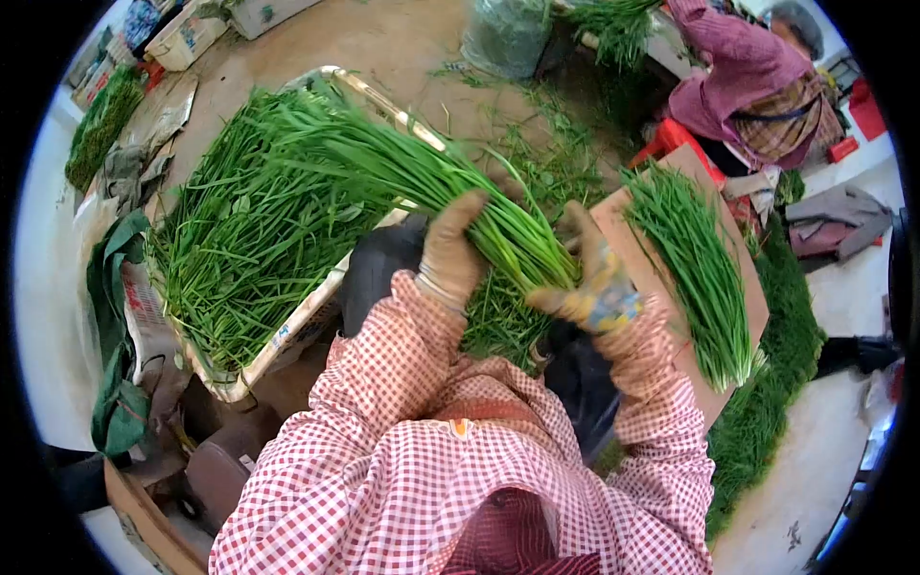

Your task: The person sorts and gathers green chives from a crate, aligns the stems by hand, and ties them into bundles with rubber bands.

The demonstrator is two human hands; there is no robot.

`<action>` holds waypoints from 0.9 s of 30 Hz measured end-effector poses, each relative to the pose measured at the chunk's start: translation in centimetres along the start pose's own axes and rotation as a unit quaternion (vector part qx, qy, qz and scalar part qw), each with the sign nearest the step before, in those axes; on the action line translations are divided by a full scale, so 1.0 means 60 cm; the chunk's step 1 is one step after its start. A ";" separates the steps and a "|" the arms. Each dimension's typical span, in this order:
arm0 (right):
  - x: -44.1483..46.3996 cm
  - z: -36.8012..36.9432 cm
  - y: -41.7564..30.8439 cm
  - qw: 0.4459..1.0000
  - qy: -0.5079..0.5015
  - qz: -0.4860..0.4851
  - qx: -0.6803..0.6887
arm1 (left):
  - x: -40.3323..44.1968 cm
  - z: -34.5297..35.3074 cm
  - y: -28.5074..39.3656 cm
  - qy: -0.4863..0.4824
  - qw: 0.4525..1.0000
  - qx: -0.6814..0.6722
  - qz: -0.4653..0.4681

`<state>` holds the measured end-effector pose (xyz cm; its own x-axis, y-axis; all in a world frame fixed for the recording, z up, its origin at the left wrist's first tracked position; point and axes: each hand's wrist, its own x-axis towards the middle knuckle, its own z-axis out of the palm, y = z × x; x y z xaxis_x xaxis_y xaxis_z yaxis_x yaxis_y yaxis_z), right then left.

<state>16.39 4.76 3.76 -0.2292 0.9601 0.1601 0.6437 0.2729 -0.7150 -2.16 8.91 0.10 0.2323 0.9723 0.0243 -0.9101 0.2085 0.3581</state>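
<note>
My left hand (pixel 452 247), in a dirty work glove, is closed around a bunch of garlic chives (pixel 393 158). The long green leaves reach up and left over a white plastic crate (pixel 251 379); the paler stem ends point down and right. My right hand (pixel 599 278), in a stained glove with blue and yellow patches, is at those stem ends. Its thumb and fingers are spread apart on either side of them. A heap of loose chives (pixel 259 240) fills the crate. To the right, a neat bundle of chives (pixel 695 264) lies on a cardboard sheet (pixel 661 264).
Loose leaves (pixel 551 144) litter the floor ahead. Another person in a pink top (pixel 738 72) sits at the upper right. Beyond the cardboard lies a long bank of greens (pixel 781 326). A plastic bag (pixel 506 36) stands at the top, and a green cloth (pixel 115 335) hangs at left.
</note>
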 end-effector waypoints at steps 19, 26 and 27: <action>-0.062 -0.004 0.079 0.987 0.015 -0.082 -0.136 | 0.004 -0.023 -0.130 0.031 0.985 -0.028 -0.169; -0.188 -0.084 0.035 0.922 -0.036 -0.010 -0.385 | 0.005 -0.053 -0.127 0.034 0.963 -0.150 -0.223; -0.197 -0.098 0.017 0.930 -0.044 -0.022 -0.364 | 0.006 -0.034 -0.119 0.075 0.964 -0.165 -0.195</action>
<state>24.05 -5.93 5.15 -0.3053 0.9471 0.0994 0.9488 0.3114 -0.0532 3.73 7.98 -4.37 0.5486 0.8129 -0.1957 -0.8294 0.5587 -0.0041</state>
